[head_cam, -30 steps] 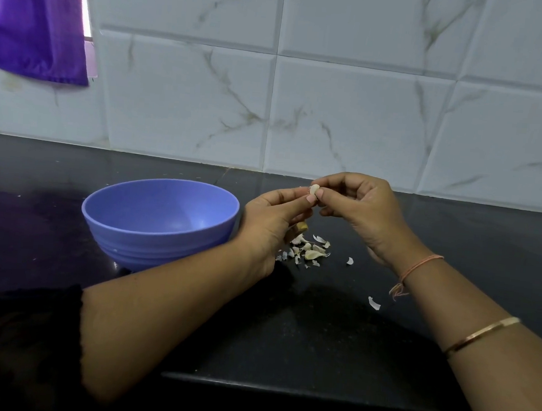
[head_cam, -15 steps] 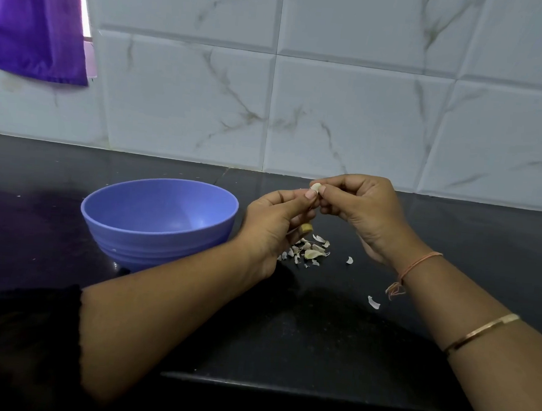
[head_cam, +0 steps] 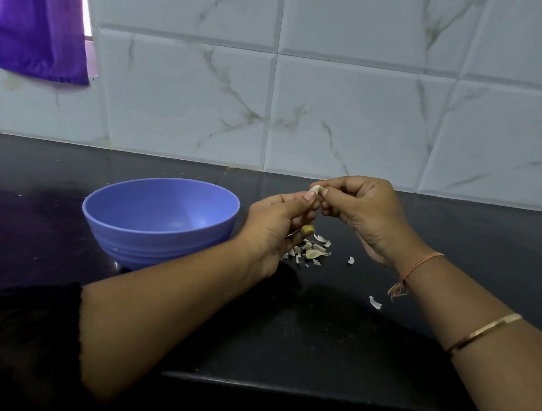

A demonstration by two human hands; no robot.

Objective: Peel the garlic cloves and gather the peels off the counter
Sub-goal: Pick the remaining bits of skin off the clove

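Observation:
A small pale garlic clove (head_cam: 315,188) is pinched between the fingertips of both hands above the black counter (head_cam: 285,336). My left hand (head_cam: 274,228) holds it with thumb and forefinger; a second yellowish clove (head_cam: 307,230) peeks out under its curled fingers. My right hand (head_cam: 363,209) pinches the same clove from the right. Below the hands lies a small heap of garlic peels (head_cam: 310,250). Two stray peels lie apart, one peel (head_cam: 351,260) near the heap, another peel (head_cam: 375,302) closer to me.
A blue plastic bowl (head_cam: 161,219) stands on the counter just left of my left hand. White marbled wall tiles (head_cam: 335,113) rise behind. A purple cloth (head_cam: 34,18) hangs at the upper left. The counter's front edge (head_cam: 281,386) runs below my forearms.
Both hands have stayed in place, working the clove between the fingertips with slight shifts. The heap of peels and the bowl have not moved.

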